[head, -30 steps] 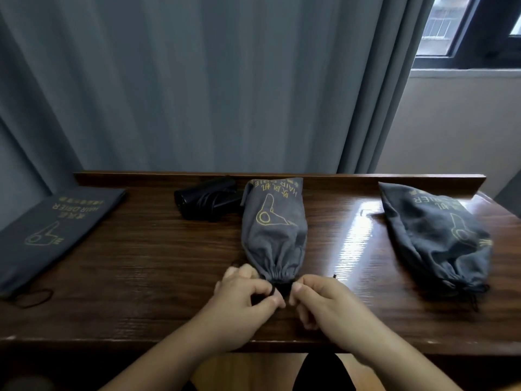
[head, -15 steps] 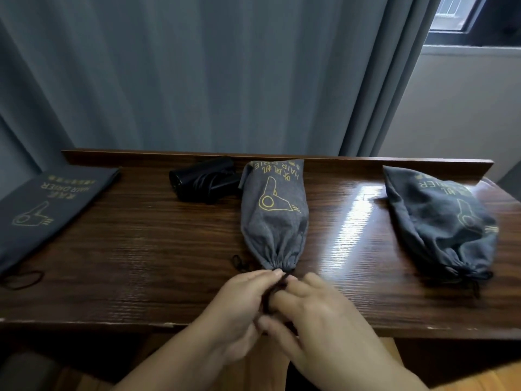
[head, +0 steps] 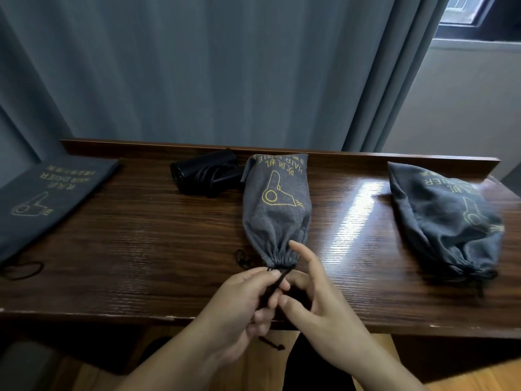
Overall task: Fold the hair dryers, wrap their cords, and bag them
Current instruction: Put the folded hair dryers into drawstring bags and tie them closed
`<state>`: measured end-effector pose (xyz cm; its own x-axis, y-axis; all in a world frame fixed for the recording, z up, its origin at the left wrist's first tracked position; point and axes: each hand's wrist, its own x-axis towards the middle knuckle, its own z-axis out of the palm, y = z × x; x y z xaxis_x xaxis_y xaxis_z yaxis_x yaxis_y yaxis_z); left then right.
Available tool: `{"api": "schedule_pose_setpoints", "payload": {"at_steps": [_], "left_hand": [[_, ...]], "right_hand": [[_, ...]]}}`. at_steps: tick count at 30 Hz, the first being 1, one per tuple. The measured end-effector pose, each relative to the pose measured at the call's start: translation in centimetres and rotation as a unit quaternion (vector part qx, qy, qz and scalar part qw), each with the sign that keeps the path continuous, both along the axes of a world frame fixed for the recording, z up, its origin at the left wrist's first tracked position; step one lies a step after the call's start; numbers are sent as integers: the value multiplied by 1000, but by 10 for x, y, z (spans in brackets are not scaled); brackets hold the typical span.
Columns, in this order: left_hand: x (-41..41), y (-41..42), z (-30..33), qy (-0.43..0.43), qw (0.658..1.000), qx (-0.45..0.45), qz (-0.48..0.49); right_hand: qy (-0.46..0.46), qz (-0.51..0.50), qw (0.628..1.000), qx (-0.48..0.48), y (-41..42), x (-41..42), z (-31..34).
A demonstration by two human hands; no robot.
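We read "HAIR DRIER", upside down in yellow, on the flat bag at left; the middle bag shows "HAIR".

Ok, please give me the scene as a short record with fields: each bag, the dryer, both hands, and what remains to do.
middle bag: filled, mouth gathered shut, lying on the table
drawstring: held by left hand
right hand: at the string, fingers spread, grip unclear
right bag: filled, cinched
left bag: flat, looks empty
hair dryer: black, unbagged, cord around it
remaining: probably bag this dryer in the left bag
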<state>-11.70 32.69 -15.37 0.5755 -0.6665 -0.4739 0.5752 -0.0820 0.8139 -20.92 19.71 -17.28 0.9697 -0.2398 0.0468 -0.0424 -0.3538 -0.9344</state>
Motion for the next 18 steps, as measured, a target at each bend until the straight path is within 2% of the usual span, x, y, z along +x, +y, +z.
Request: {"api": "schedule_pose_setpoints", "payload": {"at_steps": [7,10,14,18], "left_hand": [[-1,4,-2,-62,998,0,-5],[0,4,-5,-144,989,29,9],[3,10,-7,-295,951,81,55],[4,13,-10,-351,927,114,63]], "right_hand": [[17,28,999,-27,-4,-2,-2],[4,43,999,-18,-3,-7,-2],[-41,-40,998,6,-11,-13,7],[-88,-84,988,99,-21,-19,27]]}}
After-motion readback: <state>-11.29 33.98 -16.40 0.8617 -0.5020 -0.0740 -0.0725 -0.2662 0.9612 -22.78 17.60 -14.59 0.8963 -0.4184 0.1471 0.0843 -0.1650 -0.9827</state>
